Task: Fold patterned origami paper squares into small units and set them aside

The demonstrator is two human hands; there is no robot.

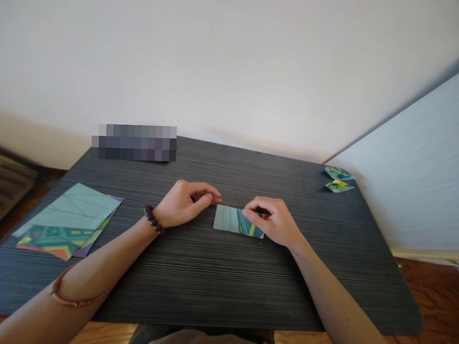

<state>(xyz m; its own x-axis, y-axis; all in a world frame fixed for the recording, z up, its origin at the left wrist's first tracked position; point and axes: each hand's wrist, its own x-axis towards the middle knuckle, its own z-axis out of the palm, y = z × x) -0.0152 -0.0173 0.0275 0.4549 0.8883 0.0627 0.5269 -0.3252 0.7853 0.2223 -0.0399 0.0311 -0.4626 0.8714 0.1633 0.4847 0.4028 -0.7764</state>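
A creased paper rectangle (228,219) lay on the streaked dark worktop (195,286); the right hand (278,221) pinched its far edge, while the left hand's (183,203) fingers bunched by its left corner, grip unclear. Leftward lay smooth sheets (81,207); beyond, rightward, pointed folded papers (339,186).

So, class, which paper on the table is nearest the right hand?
The rectangle, partly covered by the right hand; the sheets lie at the left, and both folded shapes sit near the far right corner.
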